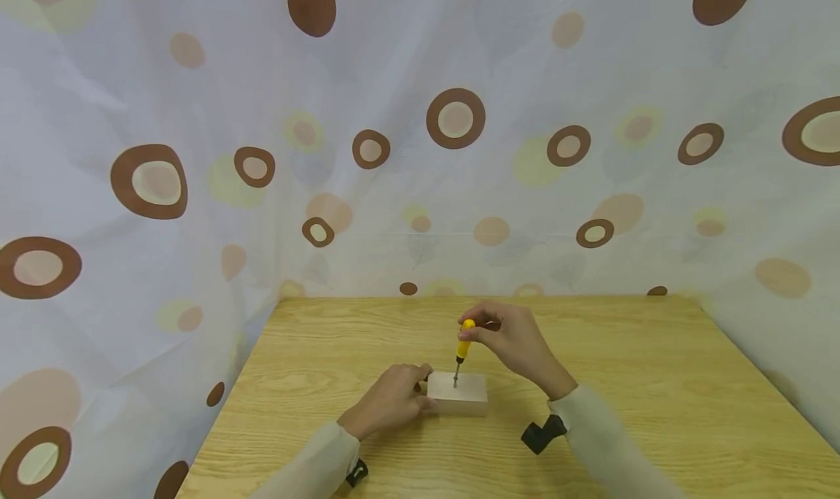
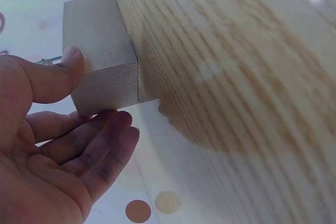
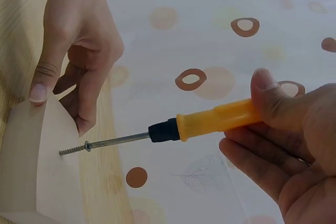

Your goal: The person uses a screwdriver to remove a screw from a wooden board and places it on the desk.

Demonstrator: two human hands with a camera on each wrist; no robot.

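A pale wooden block (image 1: 457, 397) lies flat on the wooden table. My left hand (image 1: 391, 397) grips its left end, thumb on the near side and fingers on the far side; the left wrist view shows the thumb pressed against the block (image 2: 100, 35). A screw (image 3: 73, 150) stands in the block's top face, most of its thread showing. In my right hand (image 1: 518, 338) is a yellow screwdriver (image 3: 215, 121) with a black collar, pinched by the handle between thumb and fingers. Its tip meets the screw's head, and the shaft leans slightly.
The light wood-grain table (image 1: 315, 353) extends around the block. Behind it and at both sides hangs a white sheet (image 1: 407, 61) with brown and beige ovals. A black wrist strap mount (image 1: 543, 435) sits under the right sleeve.
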